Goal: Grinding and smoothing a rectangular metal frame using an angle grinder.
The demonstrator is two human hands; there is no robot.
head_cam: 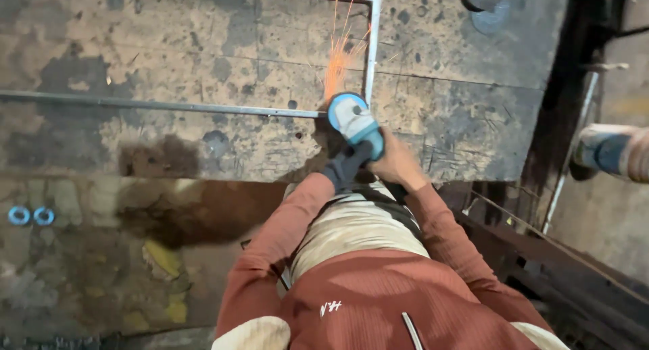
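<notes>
A blue and white angle grinder [354, 122] presses on the corner of a thin steel frame [371, 46] that lies on a worn, stained metal worktable [203, 46]. Orange sparks [336, 59] fly up from the corner joint. My left hand [343, 169], in a dark glove, grips the grinder's rear body. My bare right hand [395, 163] wraps around the grinder from the right side. Both rust-coloured sleeves reach forward from my chest.
Dark round discs [488, 4] sit at the table's far right. Two blue rings [30, 216] lie on the stained floor at left. Steel bars and a dark frame [561, 255] stand at right, beside another person's arm [618, 152].
</notes>
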